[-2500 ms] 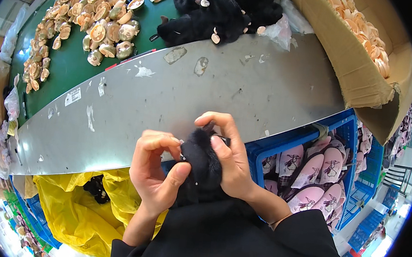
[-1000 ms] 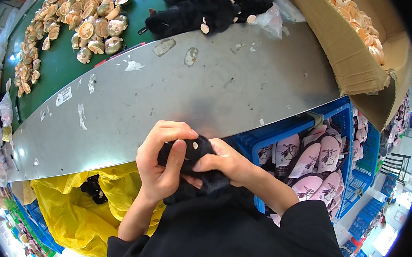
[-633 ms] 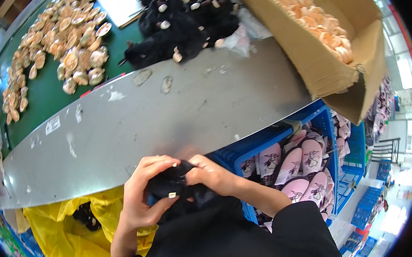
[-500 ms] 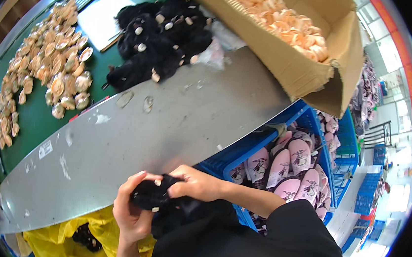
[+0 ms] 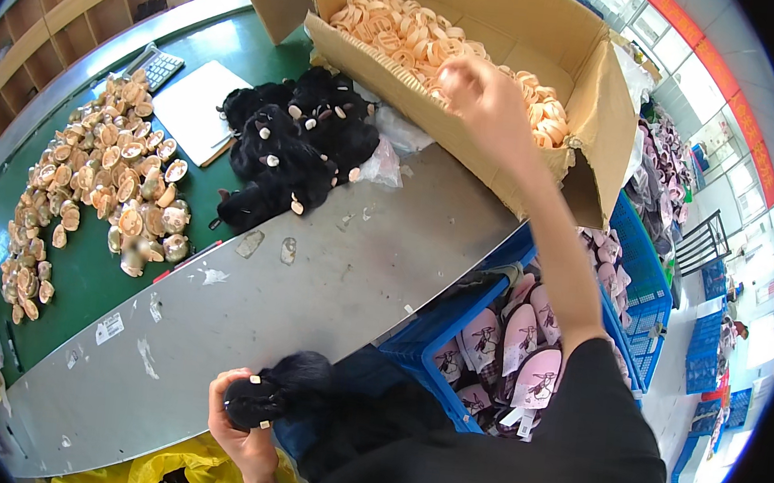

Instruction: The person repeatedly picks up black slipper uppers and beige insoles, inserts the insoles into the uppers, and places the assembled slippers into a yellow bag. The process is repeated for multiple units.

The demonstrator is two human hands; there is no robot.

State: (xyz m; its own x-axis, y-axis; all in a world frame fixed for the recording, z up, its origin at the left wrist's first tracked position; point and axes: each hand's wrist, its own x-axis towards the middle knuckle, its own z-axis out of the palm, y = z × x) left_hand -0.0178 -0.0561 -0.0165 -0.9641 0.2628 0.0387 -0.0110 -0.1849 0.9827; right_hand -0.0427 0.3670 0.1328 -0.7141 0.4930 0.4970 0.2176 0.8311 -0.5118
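Black plush piece [image 5: 284, 390] sat clasped in the left hand's [image 5: 246, 447] grip near the tabletop [image 5: 288, 297] edge. Right hand [image 5: 491, 107] was at the carton's [image 5: 401, 98] peach rings [image 5: 406, 38]; couldn't tell if holding. I judged it ring-fetching; next move likely called for picking out one.

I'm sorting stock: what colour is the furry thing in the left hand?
The furry thing is black, with small pale pieces; the head view shows it.

Bright indoor light, overexposed patches at right, sheen on green tabletop [image 5: 85, 282], fisheye-bent edges, black corners
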